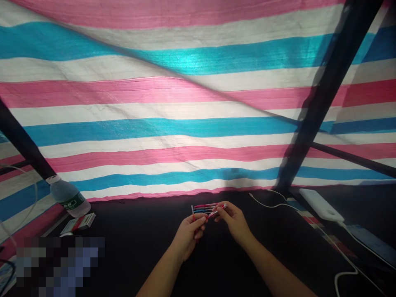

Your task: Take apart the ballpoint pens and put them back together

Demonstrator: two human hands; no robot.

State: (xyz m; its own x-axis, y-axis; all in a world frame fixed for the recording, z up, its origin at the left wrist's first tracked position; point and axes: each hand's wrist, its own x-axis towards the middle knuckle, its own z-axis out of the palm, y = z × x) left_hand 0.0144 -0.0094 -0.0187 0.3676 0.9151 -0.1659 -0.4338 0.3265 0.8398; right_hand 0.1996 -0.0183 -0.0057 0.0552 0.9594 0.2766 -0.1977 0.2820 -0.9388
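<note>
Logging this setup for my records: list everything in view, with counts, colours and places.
pens: about four, pink and blue barrels, held between both hands
plastic water bottle: 1, clear with green label and white cap, tilted at far left
small carton: 1, red and white, beside the bottle
power bank: 1, white, at right
charging cable: at least 1, white, on the right side
striped tarpaulin: 1, pink, white and blue, filling the background
poles: at least 2, black, at left and right
work surface: 1, black, under the hands
left hand: 1, holding the pens
right hand: 1, pinching the pens
</note>
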